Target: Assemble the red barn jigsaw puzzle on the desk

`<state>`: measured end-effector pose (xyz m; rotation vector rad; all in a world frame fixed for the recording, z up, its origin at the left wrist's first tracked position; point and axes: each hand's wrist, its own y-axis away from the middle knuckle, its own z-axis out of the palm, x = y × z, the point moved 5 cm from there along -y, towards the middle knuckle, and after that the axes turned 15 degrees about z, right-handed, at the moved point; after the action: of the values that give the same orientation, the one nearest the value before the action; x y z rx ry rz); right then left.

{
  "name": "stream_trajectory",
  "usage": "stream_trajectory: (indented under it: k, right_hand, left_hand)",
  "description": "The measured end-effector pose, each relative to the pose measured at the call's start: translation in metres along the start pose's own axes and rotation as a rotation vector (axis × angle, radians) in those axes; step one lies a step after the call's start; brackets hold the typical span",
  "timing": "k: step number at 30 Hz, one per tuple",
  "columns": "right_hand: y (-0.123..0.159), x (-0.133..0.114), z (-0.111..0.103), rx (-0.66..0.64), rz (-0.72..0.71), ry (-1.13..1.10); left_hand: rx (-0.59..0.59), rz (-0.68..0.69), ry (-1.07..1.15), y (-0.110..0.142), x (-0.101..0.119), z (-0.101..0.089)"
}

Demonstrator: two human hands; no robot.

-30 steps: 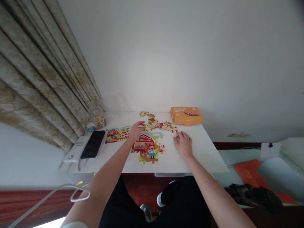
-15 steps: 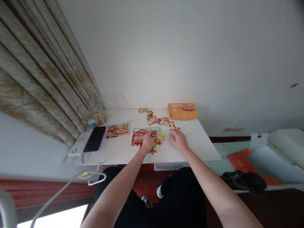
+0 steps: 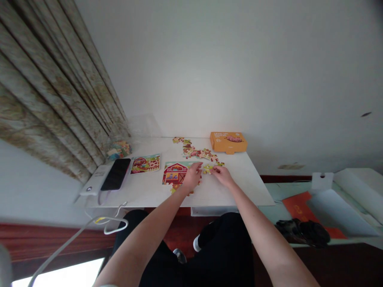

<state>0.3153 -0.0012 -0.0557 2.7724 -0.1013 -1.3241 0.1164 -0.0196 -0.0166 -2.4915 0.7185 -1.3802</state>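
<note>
A partly joined farm jigsaw [image 3: 175,174] with a red barn lies on the white table [image 3: 239,183]. My left hand [image 3: 191,176] rests at its right edge, and any piece under the fingers is hidden. My right hand [image 3: 223,176] pinches a small yellow jigsaw piece [image 3: 208,169] at its fingertips, close to the left hand's fingers. Beyond the hands, a loose chain of jigsaw pieces [image 3: 196,152] lies on the table. An orange puzzle box [image 3: 228,142] sits at the far edge, and a printed picture card [image 3: 145,163] lies to the left.
A black phone [image 3: 116,174] lies on a white flat device [image 3: 95,180] at the table's left end, near a clear bag of pieces [image 3: 119,149]. A curtain [image 3: 50,99] hangs left. A red envelope [image 3: 299,209] and a dark object [image 3: 301,233] lie lower right.
My hands have come closer together. The yellow piece has moved from the right edge of the joined jigsaw to between my hands. The view has shifted slightly.
</note>
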Motion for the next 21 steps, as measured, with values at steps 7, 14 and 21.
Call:
stream_trajectory:
  k: [7, 14, 21]
  right_hand:
    - [-0.009, 0.011, 0.001, -0.061, 0.046, -0.336]
    - [-0.007, 0.010, 0.004, -0.061, 0.070, -0.334]
    - [-0.008, -0.020, 0.036, -0.072, 0.028, -0.260]
  left_hand:
    - [-0.289, 0.223, -0.552, 0.039, -0.006, -0.040]
    - [-0.367, 0.175, -0.646, 0.051, -0.012, -0.034]
    - [-0.374, 0.158, -0.632, 0.051, -0.012, -0.035]
